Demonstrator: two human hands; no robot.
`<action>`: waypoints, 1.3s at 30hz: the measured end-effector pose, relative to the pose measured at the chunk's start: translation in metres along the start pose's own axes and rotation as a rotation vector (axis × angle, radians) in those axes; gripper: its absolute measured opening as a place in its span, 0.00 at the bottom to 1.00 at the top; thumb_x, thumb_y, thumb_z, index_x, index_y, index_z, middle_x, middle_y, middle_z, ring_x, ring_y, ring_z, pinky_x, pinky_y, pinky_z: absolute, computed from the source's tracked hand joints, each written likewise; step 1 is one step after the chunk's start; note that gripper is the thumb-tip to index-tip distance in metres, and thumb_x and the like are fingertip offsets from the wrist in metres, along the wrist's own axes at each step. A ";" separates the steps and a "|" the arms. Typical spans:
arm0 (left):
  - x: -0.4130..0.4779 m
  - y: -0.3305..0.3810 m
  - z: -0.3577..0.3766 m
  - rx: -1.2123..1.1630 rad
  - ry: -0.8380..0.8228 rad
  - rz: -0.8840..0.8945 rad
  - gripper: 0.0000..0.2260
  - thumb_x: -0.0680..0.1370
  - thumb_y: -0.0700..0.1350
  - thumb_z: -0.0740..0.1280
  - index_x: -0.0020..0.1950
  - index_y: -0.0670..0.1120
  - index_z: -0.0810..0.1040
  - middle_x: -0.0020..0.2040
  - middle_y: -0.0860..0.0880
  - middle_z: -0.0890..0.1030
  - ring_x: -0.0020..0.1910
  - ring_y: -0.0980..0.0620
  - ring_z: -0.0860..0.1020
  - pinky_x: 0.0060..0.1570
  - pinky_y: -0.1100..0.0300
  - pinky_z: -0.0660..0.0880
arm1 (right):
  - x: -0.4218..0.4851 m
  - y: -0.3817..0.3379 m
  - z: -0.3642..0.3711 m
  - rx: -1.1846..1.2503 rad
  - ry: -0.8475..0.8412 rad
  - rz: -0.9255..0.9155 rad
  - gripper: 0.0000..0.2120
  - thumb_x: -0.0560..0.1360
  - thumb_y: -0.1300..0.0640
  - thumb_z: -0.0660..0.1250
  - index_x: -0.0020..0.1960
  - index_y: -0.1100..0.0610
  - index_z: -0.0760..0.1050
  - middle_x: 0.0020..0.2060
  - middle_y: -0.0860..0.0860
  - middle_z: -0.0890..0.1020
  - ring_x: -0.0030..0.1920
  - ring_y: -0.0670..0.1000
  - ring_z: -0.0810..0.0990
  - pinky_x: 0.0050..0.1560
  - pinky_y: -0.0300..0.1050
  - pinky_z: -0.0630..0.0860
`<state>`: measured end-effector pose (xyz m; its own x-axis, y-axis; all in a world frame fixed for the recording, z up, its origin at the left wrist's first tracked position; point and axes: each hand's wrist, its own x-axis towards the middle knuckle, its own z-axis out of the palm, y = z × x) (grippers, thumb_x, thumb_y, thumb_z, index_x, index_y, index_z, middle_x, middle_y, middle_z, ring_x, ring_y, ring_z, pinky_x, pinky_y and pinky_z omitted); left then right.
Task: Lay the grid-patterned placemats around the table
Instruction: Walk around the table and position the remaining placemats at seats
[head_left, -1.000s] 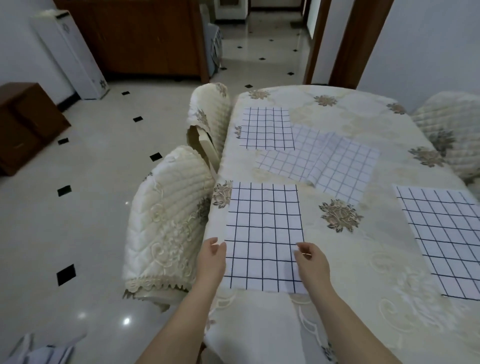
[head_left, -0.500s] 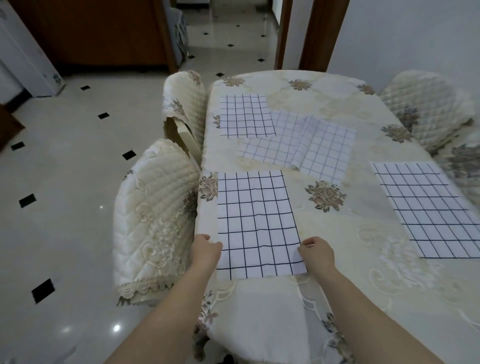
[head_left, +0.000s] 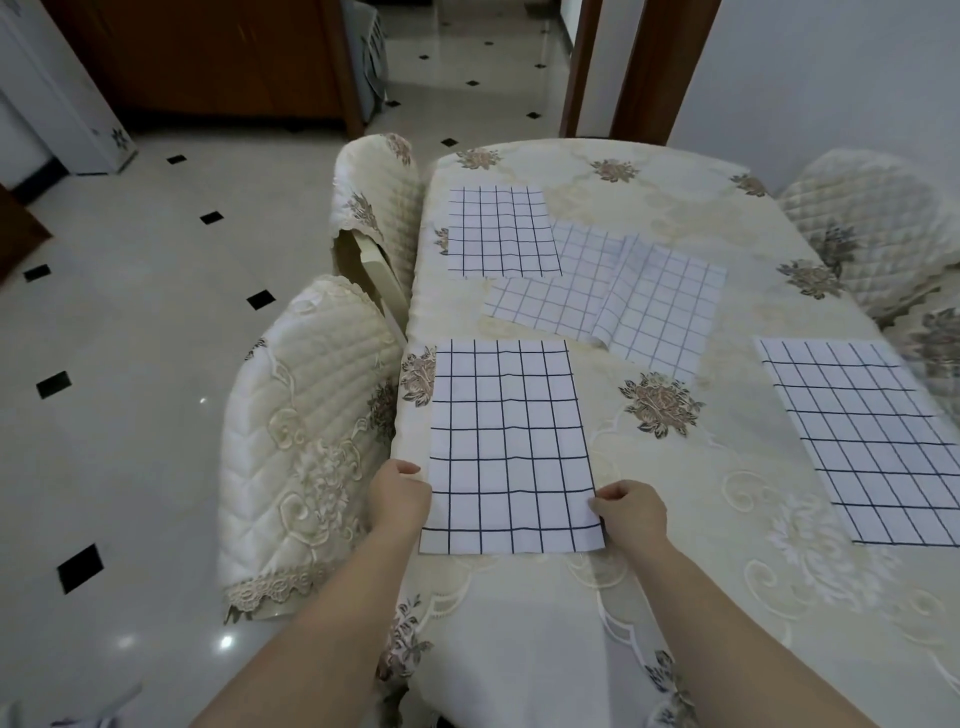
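With your left hand (head_left: 399, 498) and right hand (head_left: 631, 512) pinching the near mat (head_left: 506, 441) by its side edges, square it to the table (head_left: 675, 597) edge, then let go.

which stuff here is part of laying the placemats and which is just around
Part of the job:
- near placemat, left hand and right hand at its edges
- far-left placemat
- right placemat
- two overlapping placemats mid-table
- table

Just around:
- quilted chairs
- wooden cabinet
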<state>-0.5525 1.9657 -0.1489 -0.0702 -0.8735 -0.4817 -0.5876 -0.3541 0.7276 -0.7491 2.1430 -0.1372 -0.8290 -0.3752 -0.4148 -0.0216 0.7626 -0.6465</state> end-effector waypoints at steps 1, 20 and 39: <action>0.000 0.001 0.000 0.002 0.001 0.010 0.11 0.69 0.35 0.63 0.41 0.52 0.73 0.45 0.42 0.80 0.41 0.40 0.80 0.39 0.52 0.77 | 0.000 -0.001 0.000 -0.002 -0.001 -0.006 0.01 0.69 0.61 0.71 0.40 0.57 0.80 0.39 0.53 0.81 0.43 0.54 0.79 0.43 0.41 0.68; -0.021 0.004 -0.004 -0.098 -0.020 0.138 0.06 0.75 0.42 0.65 0.52 0.46 0.76 0.48 0.48 0.79 0.47 0.48 0.77 0.46 0.56 0.73 | -0.012 -0.013 -0.003 0.147 0.084 -0.032 0.07 0.75 0.59 0.64 0.48 0.61 0.78 0.42 0.53 0.80 0.45 0.55 0.78 0.40 0.43 0.67; -0.085 0.025 -0.066 -0.685 0.065 0.181 0.11 0.81 0.50 0.60 0.57 0.46 0.77 0.55 0.51 0.80 0.57 0.53 0.78 0.59 0.53 0.73 | -0.069 -0.097 0.017 0.797 -0.428 -0.075 0.14 0.81 0.52 0.56 0.49 0.56 0.78 0.50 0.53 0.81 0.53 0.53 0.80 0.58 0.51 0.75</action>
<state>-0.5083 2.0091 -0.0580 -0.0578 -0.9491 -0.3096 0.0688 -0.3132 0.9472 -0.6799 2.0860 -0.0563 -0.5590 -0.6945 -0.4530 0.4576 0.1972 -0.8670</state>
